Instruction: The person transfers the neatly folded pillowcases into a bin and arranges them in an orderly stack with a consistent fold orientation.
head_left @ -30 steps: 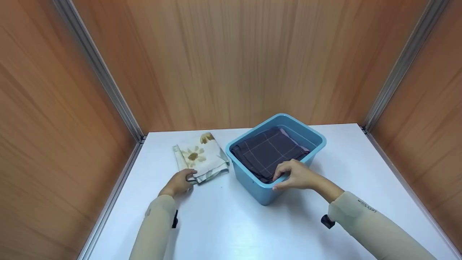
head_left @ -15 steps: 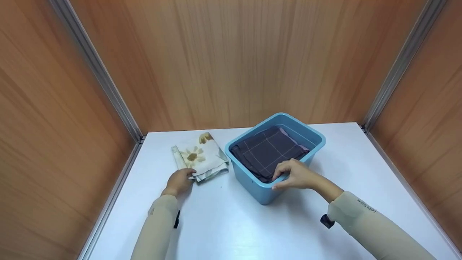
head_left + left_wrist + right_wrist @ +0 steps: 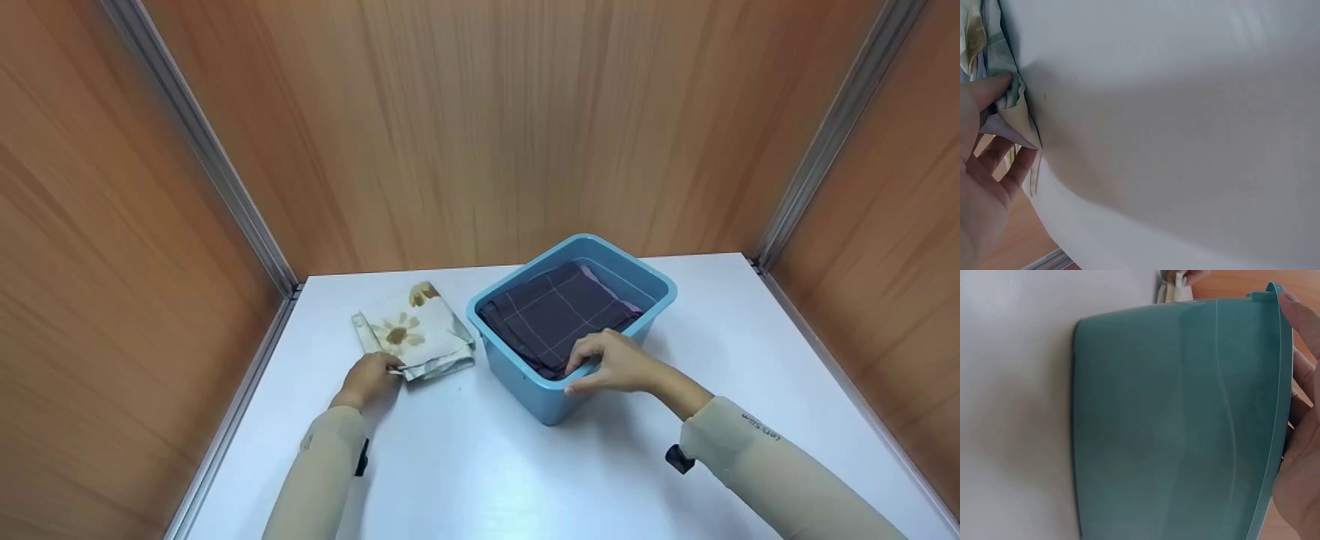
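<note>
A folded white cloth with a yellow flower print (image 3: 427, 330) lies on the table, left of a blue plastic bin (image 3: 525, 382). My left hand (image 3: 369, 380) pinches the near left corner of this cloth. In the left wrist view, the thumb presses on the cloth's layered edge (image 3: 1013, 93) and the fingers reach under it. My right hand (image 3: 619, 364) grips the bin's near rim, thumb outside and fingers over the inner side. Inside the bin lies a folded dark checked cloth (image 3: 559, 315), with a bit of purple fabric (image 3: 600, 281) showing at its far edge.
The white table (image 3: 465, 480) meets wooden panels (image 3: 480, 135) at the back and on both sides. Grey metal strips (image 3: 225, 165) run along the corners. The bin stands close to the cloth's right side.
The floral cloth has shifted slightly left at its left edge, with the left hand still at its corner. The right hand and the bin have hardly moved.
</note>
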`<state>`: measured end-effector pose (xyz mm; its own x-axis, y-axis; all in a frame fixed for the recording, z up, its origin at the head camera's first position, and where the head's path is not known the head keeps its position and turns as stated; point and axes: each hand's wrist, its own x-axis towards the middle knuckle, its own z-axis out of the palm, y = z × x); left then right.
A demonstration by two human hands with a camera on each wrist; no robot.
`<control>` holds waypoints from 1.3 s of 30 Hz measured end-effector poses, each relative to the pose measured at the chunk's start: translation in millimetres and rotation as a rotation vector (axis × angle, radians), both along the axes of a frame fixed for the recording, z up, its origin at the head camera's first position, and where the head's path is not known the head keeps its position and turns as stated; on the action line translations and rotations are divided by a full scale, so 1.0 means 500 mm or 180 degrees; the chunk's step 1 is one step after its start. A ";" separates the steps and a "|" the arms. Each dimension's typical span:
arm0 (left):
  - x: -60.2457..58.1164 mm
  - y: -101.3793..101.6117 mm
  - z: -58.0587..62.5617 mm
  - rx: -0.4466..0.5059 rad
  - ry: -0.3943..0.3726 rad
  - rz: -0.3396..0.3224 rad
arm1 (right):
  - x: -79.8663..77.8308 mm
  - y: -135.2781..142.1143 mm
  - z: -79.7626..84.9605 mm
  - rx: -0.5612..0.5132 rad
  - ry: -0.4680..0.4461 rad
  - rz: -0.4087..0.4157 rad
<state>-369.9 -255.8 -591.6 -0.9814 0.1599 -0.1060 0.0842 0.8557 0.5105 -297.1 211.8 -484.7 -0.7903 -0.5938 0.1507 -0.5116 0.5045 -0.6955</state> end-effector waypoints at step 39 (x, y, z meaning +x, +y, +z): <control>0.151 0.019 0.008 0.0496 -0.0208 -0.1294 | 0.002 0.000 0.003 0.0086 -0.0048 -0.0025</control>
<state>-294.5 -246.4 -587.4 -0.8274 0.5507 -0.1099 0.3614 0.6720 0.6463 -296.3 211.9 -483.0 -0.7971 -0.5913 0.1226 -0.4971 0.5272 -0.6892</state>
